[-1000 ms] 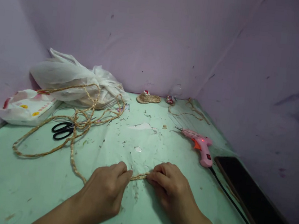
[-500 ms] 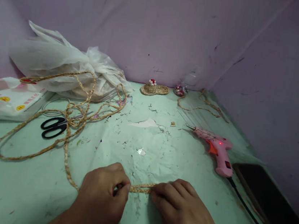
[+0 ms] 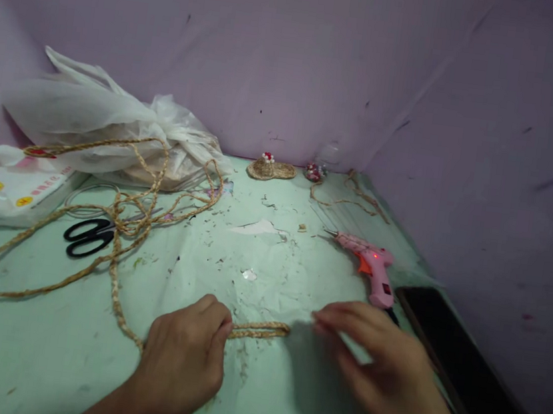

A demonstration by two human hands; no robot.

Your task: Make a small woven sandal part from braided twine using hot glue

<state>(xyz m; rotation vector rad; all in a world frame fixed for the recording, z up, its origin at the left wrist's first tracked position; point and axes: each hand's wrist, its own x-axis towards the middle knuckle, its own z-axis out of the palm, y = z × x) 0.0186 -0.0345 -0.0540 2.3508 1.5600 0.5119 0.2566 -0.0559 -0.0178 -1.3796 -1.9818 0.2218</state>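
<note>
My left hand [image 3: 188, 347] is closed around a tan braided cord [image 3: 261, 331] at the front of the table. A folded loop of the cord sticks out to the right of the fist, its bend lying near the tabletop. From the fist's left side the same cord runs back to a loose tangle. My right hand [image 3: 368, 359] is off the cord, to the right of the loop, slightly blurred, thumb and fingers apart with nothing visible between them. Beyond it lies a pink glue gun [image 3: 365, 258] with a lit red light.
Black-handled scissors [image 3: 88, 238] lie under the cord tangle. White plastic bags [image 3: 116, 117] fill the back left. A small woven slipper [image 3: 271, 170] with beads and a container of beads [image 3: 315, 171] stand by the wall. A dark phone-like slab [image 3: 459, 364] lies at the right.
My right hand has let go of the cord's folded end and moved right and up, its fingers parting. My left hand keeps its hold. The whole view has shifted a little.
</note>
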